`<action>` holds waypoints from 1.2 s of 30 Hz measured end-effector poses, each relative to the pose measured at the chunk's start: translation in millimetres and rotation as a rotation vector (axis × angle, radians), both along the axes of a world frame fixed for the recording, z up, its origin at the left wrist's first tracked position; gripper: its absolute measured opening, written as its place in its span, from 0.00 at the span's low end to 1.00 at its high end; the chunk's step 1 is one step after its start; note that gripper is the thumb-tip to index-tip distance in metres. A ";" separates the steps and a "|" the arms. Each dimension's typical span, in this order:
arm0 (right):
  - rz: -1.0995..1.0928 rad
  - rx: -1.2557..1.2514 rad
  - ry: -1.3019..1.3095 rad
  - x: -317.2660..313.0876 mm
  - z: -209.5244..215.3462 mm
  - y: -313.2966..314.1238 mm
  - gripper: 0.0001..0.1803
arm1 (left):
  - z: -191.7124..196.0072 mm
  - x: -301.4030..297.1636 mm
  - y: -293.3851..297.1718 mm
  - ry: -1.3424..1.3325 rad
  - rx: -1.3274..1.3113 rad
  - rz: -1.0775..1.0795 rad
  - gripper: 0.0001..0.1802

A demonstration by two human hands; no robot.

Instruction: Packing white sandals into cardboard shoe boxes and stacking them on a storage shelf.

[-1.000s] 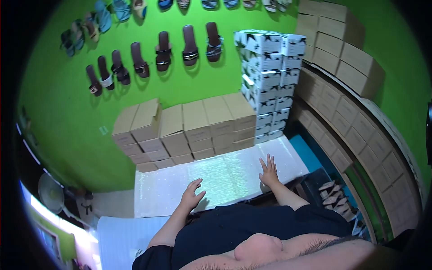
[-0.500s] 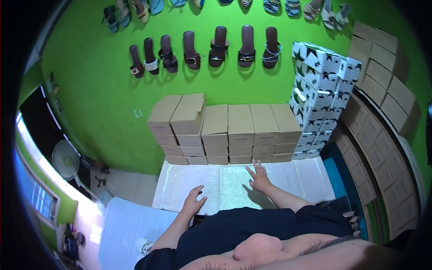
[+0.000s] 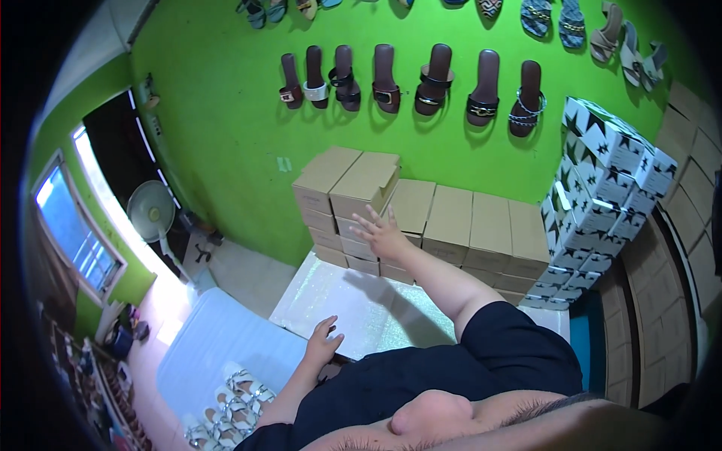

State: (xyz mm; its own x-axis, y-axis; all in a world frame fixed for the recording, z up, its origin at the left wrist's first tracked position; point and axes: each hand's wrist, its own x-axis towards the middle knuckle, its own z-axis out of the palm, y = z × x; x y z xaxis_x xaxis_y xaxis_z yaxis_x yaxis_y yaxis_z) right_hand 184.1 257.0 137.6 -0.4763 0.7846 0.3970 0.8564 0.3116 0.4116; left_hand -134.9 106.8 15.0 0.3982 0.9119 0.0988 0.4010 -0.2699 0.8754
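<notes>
My right hand (image 3: 382,234) is stretched forward over the table, fingers spread, holding nothing. It is in front of the stacked brown cardboard boxes (image 3: 364,180) at the table's back left; whether it touches them I cannot tell. Beneath the arm, its shadow falls on the glittery white tabletop (image 3: 301,304). My left hand (image 3: 323,342) hovers by the table's near left edge, empty, with its fingers apart. More brown boxes (image 3: 451,222) continue the row to the right, ending at a tall stack of white boxes with black stars (image 3: 602,188).
Several sandals (image 3: 383,79) hang on the green wall. White sandals (image 3: 229,410) lie on a pale blue padded surface (image 3: 218,342) at my left. A standing fan (image 3: 152,212) is beyond it. Shelves of brown boxes (image 3: 662,301) line the right side.
My right hand has reached forward and left, from above the tabletop to the left box stacks. My left hand stays low near the edge. The view has turned left, showing more white sandals.
</notes>
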 end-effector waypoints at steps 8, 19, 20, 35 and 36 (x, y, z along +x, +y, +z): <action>-0.120 -0.056 0.021 13.0 36.0 46.0 0.37 | -6.2 -12.5 -23.3 -0.005 -0.073 0.118 0.32; 0.015 0.221 0.306 35.2 60.4 34.8 0.29 | -9.3 -1.5 -31.0 -0.026 -0.026 0.086 0.32; 0.049 0.245 0.315 38.9 61.0 25.0 0.31 | -8.5 0.5 -29.7 -0.027 -0.024 0.073 0.32; 0.405 0.405 0.233 19.6 38.9 -184.3 0.31 | 141.2 62.2 -22.0 0.397 1.045 0.128 0.59; 0.424 0.400 0.214 15.6 36.9 -195.9 0.30 | 147.5 68.8 -23.6 0.447 1.073 0.106 0.60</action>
